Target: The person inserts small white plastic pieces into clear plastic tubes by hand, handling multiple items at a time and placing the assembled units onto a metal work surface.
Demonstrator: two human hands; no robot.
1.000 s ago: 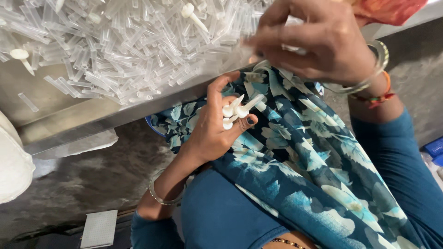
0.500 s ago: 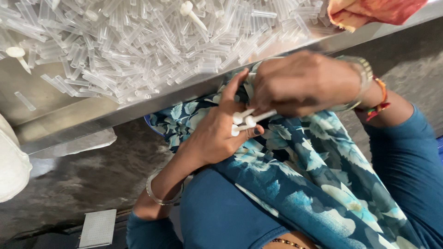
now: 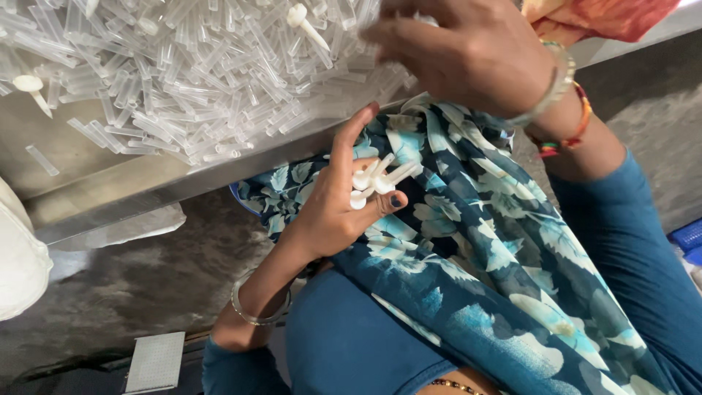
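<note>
The left hand [image 3: 333, 212] grips a few white caps [image 3: 373, 181] over the lap. The right hand [image 3: 461, 55], fingers curled, reaches into the clear tubes [image 3: 190, 80] on the bench [image 3: 110, 190], seemingly gathering; whether it holds one is hidden.

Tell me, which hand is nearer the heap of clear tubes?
Right. The right hand reaches into the heap of clear tubes; the left hand sits below the tray edge, holding white plugs.

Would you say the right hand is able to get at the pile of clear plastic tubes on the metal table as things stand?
Probably yes: the right hand already hangs over the pile of clear tubes, with nothing between them.
</note>
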